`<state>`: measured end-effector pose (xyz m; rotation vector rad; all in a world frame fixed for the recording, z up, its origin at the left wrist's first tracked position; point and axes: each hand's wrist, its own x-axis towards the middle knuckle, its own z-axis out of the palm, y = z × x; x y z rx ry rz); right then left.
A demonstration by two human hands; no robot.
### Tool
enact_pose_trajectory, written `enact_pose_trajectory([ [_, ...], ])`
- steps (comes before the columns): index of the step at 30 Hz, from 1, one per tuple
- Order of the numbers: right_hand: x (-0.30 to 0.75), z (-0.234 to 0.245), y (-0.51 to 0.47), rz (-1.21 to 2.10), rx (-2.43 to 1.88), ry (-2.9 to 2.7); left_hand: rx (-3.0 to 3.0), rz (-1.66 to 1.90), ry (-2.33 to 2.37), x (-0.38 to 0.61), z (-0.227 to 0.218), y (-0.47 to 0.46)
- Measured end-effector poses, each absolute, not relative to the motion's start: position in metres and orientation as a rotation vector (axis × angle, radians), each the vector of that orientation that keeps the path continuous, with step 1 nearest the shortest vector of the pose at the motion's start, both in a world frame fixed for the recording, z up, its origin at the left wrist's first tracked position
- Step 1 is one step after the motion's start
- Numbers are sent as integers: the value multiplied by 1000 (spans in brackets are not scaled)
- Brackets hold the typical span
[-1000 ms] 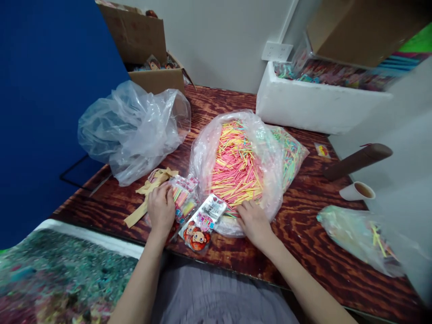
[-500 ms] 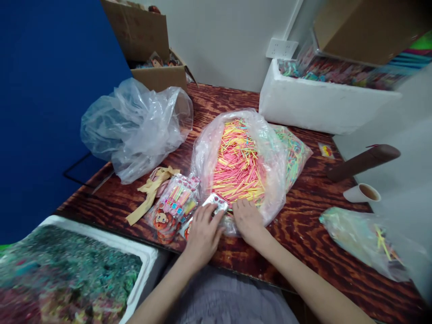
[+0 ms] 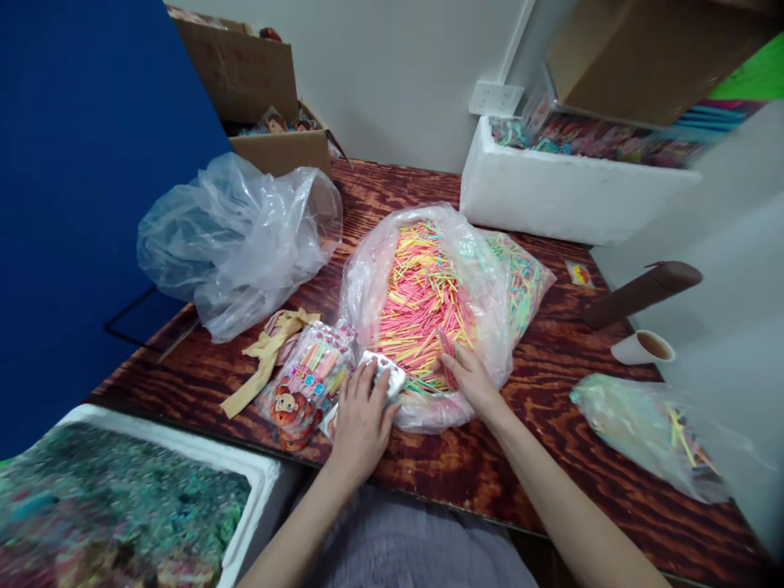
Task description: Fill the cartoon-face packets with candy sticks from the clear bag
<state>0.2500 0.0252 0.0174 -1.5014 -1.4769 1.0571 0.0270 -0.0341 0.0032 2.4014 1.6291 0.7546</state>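
Observation:
My left hand (image 3: 361, 425) lies palm down with fingers spread over a printed packet (image 3: 385, 371) with a white, shiny top, at the table's front. Within my right hand (image 3: 471, 376) is a small bunch of thin coloured sticks (image 3: 449, 347), pinched between thumb and fingers. Around that hand stands a clear plastic bag (image 3: 361, 282), open at the top and full of pink, yellow and green sticks (image 3: 420, 302). Left of my left hand, filled cartoon packets (image 3: 306, 380) are piled up.
Left lie pale cloth strips (image 3: 266, 359) and a crumpled clear bag (image 3: 245, 237). Behind are a cardboard box (image 3: 278, 151) and a white foam box (image 3: 520, 184). A paper cup (image 3: 640, 349), brown cylinder (image 3: 643, 290) and plastic bag (image 3: 637, 425) stand right. Another foam box (image 3: 263, 478) is front left.
My right hand has turned and shifted slightly right, and a bunch of sticks now shows in its fingers. My left hand stays on the packet. The whole view has shifted slightly.

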Motion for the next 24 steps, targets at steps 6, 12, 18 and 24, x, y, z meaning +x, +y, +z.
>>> enact_pose_trajectory([
  [6,248,27,26,1205,-1293,-1294,2187,923,1477,44,28,-20],
  [12,233,7,-3,1328,-1219,-1280,1858,1063,1323,71,33,-3],
  [18,228,4,-11,1199,-1219,-1434,2018,904,1062,97,29,-3],
  [24,239,23,-10,1206,-1266,-1365,2124,996,1285,68,32,-13],
])
